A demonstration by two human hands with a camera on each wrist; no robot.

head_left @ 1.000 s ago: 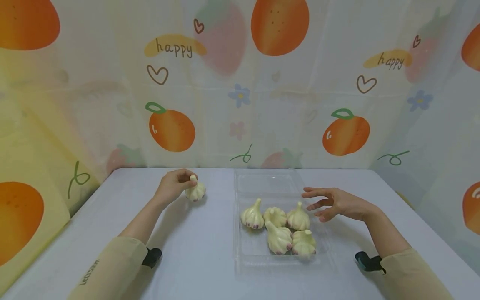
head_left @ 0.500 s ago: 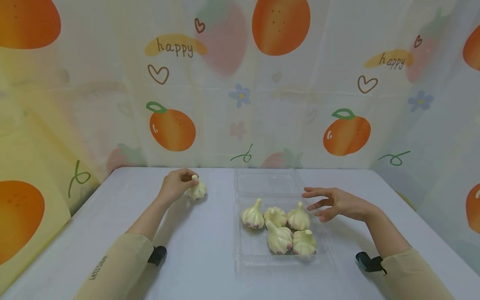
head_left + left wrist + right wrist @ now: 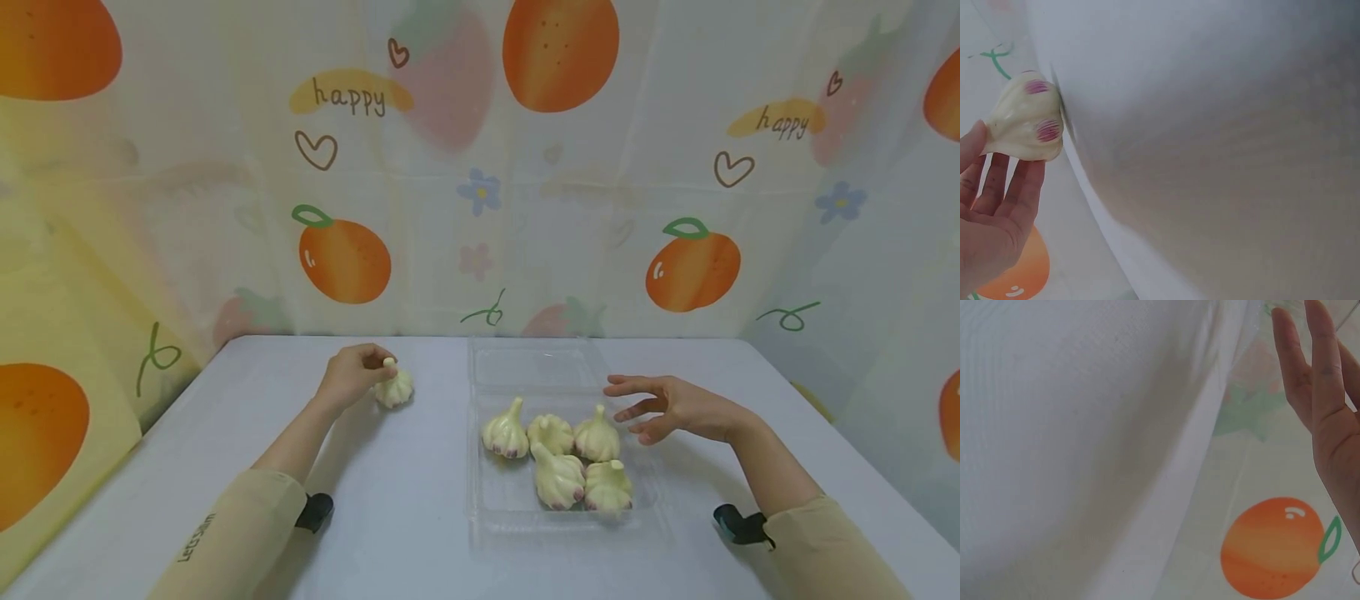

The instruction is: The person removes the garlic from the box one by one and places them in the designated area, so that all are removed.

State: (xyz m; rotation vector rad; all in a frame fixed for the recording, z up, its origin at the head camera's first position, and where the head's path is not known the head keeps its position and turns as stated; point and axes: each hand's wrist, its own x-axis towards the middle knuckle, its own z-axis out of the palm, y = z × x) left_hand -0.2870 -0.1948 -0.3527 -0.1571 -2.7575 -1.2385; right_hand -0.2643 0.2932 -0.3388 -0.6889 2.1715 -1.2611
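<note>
My left hand (image 3: 352, 376) pinches a white garlic bulb (image 3: 394, 389) by its stem, at the left back of the table. In the left wrist view, the thumb and fingers hold that garlic bulb (image 3: 1029, 119), and purple-streaked patches show on its base. A clear plastic box (image 3: 510, 511) stands in the middle with its lid open toward the back. Inside it sit several garlic bulbs (image 3: 558, 477), some stem up and others tilted. Beside the box's right edge, my right hand (image 3: 671, 406) hovers with fingers spread and holds nothing. Its fingers (image 3: 1327, 369) are extended in the right wrist view.
A white cloth covers the table (image 3: 420, 525). Behind it hangs a curtain (image 3: 570, 250) printed with oranges, hearts and the word happy. The box's clear lid (image 3: 536, 367) lies near the table's back edge.
My left hand and its garlic bulb have shifted slightly right, then dipped a little toward the table. My right hand and the box of garlic have stayed still.
</note>
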